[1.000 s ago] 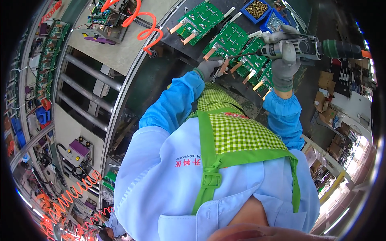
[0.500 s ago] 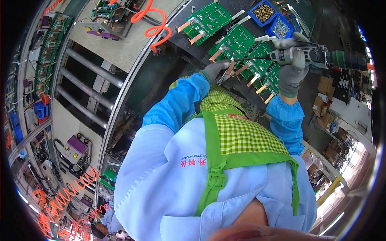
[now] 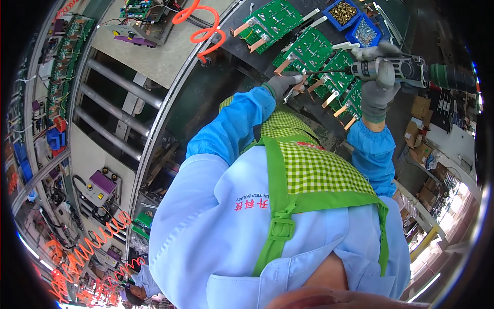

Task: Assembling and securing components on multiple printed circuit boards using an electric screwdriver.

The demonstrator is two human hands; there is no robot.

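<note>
My right hand (image 3: 380, 87), in a grey glove, is wrapped round a grey power screwdriver (image 3: 399, 71) held level. Its long thin bit (image 3: 329, 72) points left, the tip beside my left hand (image 3: 282, 85). That hand, also gloved, is closed at the near edge of the green circuit boards, by their copper strips. A small metal piece shows under its fingers; I cannot make out what it is. A green circuit board (image 3: 307, 50) with copper strips lies just beyond the bit. Another board (image 3: 334, 80) lies partly under the screwdriver, and a further board (image 3: 272, 23) lies farther left.
Blue bins of brass-coloured parts (image 3: 341, 13) and silver screws (image 3: 364, 32) stand beyond the boards. An orange coiled hose (image 3: 208, 36) hangs at the left, near a metal rail and rollers (image 3: 121, 85). Cardboard boxes (image 3: 419, 108) are at the right. Another person (image 3: 146, 280) is at lower left.
The whole view has shifted slightly to the right. My left hand has turned a little, and the silver tool end below it shows less. The screwdriver stays level in my right hand.
</note>
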